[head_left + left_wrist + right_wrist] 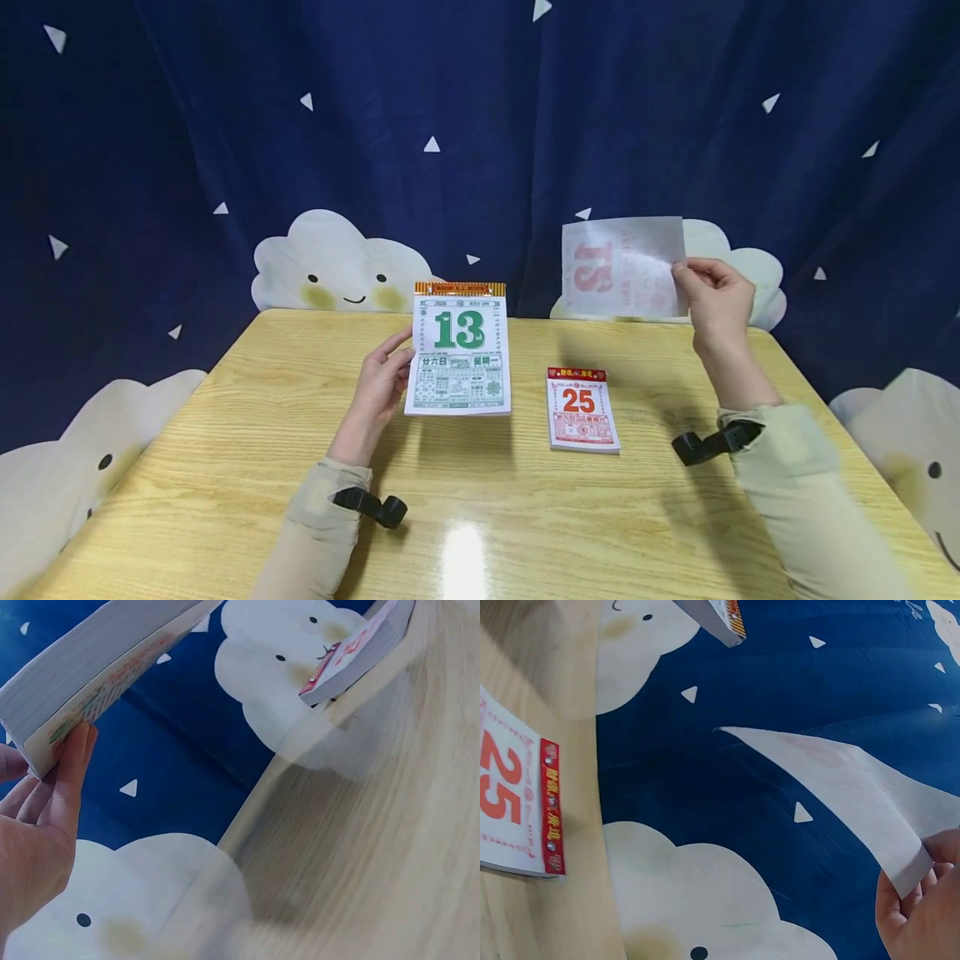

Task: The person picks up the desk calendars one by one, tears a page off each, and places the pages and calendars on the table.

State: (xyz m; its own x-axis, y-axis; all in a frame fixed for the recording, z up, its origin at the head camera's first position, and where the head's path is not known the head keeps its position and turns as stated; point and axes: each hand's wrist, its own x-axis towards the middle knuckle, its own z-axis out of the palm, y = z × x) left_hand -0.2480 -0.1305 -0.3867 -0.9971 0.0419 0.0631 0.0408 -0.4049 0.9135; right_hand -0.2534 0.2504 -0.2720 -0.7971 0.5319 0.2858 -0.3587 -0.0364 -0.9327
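Note:
My left hand [381, 383] holds a thick tear-off calendar [459, 367] by its left edge, above the table. Its top page reads 13 in green under an orange-and-gold header; in the left wrist view the thumb and fingers grip the side of the pad [97, 660]. Up at the right, my right hand [718, 304] pinches a loose calendar page [637, 267] at its edge. Red print shows faintly through that page, and it bends in the right wrist view. Between the hands a smaller calendar [583, 417] lies on the table, showing a red 25 below a red header.
The wooden table [217, 492] reflects a bright light near its front. Behind it hangs a dark blue curtain [375, 100] with white triangles and smiling clouds. A black wrist camera [375, 507] sits on the left sleeve, and another wrist camera [712, 442] on the right.

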